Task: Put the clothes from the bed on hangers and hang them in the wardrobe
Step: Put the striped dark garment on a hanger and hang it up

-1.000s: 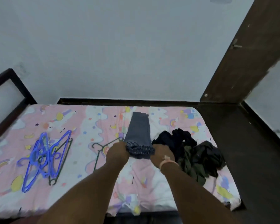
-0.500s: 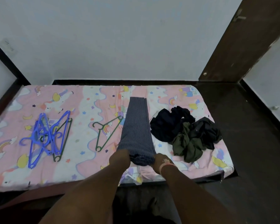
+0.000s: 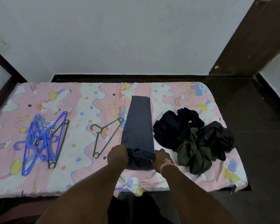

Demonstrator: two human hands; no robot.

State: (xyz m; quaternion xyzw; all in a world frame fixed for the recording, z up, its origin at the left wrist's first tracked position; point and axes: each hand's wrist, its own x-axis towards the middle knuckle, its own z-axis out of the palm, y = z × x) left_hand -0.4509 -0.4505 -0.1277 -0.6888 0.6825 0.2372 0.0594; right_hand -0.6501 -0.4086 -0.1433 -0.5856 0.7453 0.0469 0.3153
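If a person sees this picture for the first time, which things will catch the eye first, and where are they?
First, the striped grey garment stretched along the middle of the bed, its near end gripped by the left hand and the right hand. Right of it lies a dark clothes pile. At the bed's left lies a bunch of blue hangers; one green hanger lies beside the garment.

No words, labels, brand names or numbers can be read anywhere; the bed sheet (image 3: 39, 101) carries only cartoon pictures

One striped garment (image 3: 138, 125), one clothes heap (image 3: 194, 139), two green hangers (image 3: 106, 138).
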